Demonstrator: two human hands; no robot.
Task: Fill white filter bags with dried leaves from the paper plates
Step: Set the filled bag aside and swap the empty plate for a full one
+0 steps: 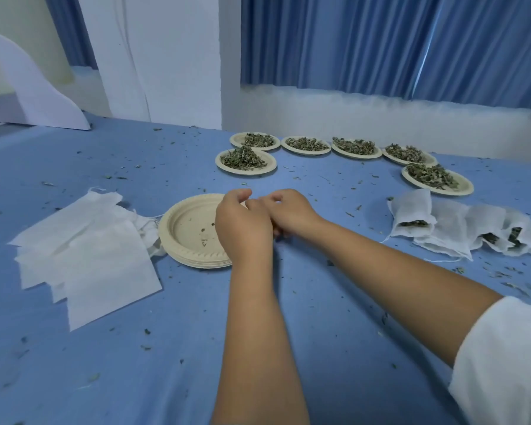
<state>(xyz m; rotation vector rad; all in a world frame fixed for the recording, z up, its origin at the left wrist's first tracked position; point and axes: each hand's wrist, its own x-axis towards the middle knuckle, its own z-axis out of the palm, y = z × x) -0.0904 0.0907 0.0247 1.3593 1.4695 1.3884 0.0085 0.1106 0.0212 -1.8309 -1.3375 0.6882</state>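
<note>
My left hand [242, 223] and my right hand [288, 213] meet above the blue table, at the right rim of a stack of empty paper plates [184, 231]. Both have curled fingers that touch each other, and I see nothing between them. A pile of flat white filter bags [86, 256] lies left of the stack. Several filled bags [448, 228] with dark leaves lie at the right. Several paper plates heaped with dried leaves stand in an arc at the back, from a near-left plate [246, 162] to a right one [437, 180].
Leaf crumbs are scattered over the blue tablecloth [166, 348]. A white wall ledge [380, 118] and blue curtains close off the back. A white curved board [34, 90] leans at the far left. My white sleeve [503, 363] shows at the bottom right.
</note>
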